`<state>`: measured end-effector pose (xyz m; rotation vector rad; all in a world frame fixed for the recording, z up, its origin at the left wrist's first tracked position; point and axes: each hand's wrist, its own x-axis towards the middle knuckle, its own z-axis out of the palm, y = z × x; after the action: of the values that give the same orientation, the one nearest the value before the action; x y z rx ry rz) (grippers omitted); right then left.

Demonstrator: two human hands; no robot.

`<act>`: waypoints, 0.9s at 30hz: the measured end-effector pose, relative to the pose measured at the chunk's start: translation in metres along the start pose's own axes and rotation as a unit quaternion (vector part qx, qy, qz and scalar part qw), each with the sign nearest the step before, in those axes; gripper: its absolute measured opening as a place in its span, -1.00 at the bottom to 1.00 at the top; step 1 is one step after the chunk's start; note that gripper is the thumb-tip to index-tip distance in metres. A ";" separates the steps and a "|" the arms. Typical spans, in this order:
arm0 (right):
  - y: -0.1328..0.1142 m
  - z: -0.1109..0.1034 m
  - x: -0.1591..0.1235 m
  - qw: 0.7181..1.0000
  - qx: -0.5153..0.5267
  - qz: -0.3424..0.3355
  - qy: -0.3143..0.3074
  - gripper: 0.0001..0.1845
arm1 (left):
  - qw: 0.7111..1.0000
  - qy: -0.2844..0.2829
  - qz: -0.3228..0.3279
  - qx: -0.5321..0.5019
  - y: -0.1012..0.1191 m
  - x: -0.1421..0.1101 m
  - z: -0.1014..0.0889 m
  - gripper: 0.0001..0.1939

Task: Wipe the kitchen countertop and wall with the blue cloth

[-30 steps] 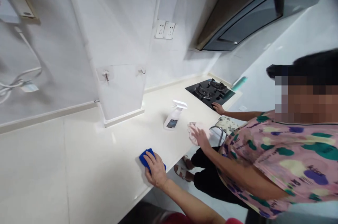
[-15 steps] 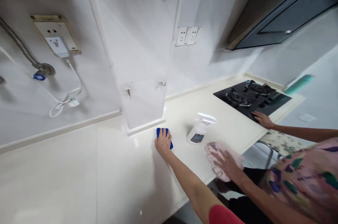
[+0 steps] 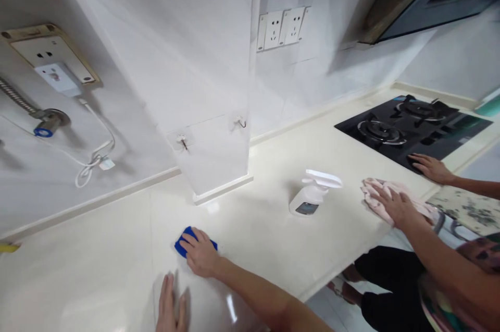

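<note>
My right hand (image 3: 200, 253) presses down on a folded blue cleaning cloth (image 3: 185, 242) on the cream countertop (image 3: 265, 254), and the cloth shows past my fingers on the left. At the bottom edge of the view, my left hand (image 3: 170, 305) lies on the glossy counter with its fingers spread, holding nothing. Its wrist is out of view. Between my hands and the co-worker stands a white spray bottle (image 3: 310, 197). A co-worker's hand (image 3: 394, 204) rests on a pink cloth (image 3: 373, 197), and their other hand (image 3: 429, 168) touches the edge of a black gas hob (image 3: 410, 128).
Wall sockets (image 3: 279, 29) sit above the counter, and a white pillar (image 3: 203, 87) with adhesive hooks rises from it. To the left are a wall outlet panel (image 3: 50, 56), a hose valve (image 3: 49, 122) and a white cable. A range hood (image 3: 422, 3) hangs top right.
My right hand and the blue cloth have shifted left along the counter. My left hand has come into view at the bottom. The co-worker's pink cloth lies nearer the hob.
</note>
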<state>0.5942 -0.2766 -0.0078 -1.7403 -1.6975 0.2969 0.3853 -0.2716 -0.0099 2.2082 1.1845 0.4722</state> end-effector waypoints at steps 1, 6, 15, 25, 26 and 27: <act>0.005 0.000 -0.011 0.999 0.027 -0.009 0.023 -0.44 | 1.000 -0.008 -0.007 -0.011 0.006 0.018 0.003 -0.35; 0.017 -0.002 -0.058 0.959 0.074 0.204 0.181 -0.41 | 0.999 -0.011 0.019 -0.032 0.031 0.093 0.012 -0.25; -0.013 -0.019 -0.068 0.911 0.059 0.405 0.060 -0.44 | 0.995 -0.099 0.010 -0.028 0.042 0.125 0.023 -0.33; -0.025 -0.039 -0.064 0.931 0.076 0.345 0.091 -0.77 | 0.981 -0.134 0.041 -0.136 0.019 0.100 -0.001 -0.50; -0.028 -0.044 -0.059 0.937 0.076 0.325 0.101 -0.76 | 0.981 -0.115 0.047 -0.152 0.023 0.098 -0.004 -0.51; -0.032 -0.051 -0.054 0.945 0.076 0.294 0.117 -0.76 | 0.980 -0.093 0.052 -0.170 0.028 0.096 -0.008 -0.50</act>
<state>0.5925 -0.3461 0.0339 -2.0385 -0.9334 0.4514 0.4508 -0.2001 0.0170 1.9740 0.8258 0.4606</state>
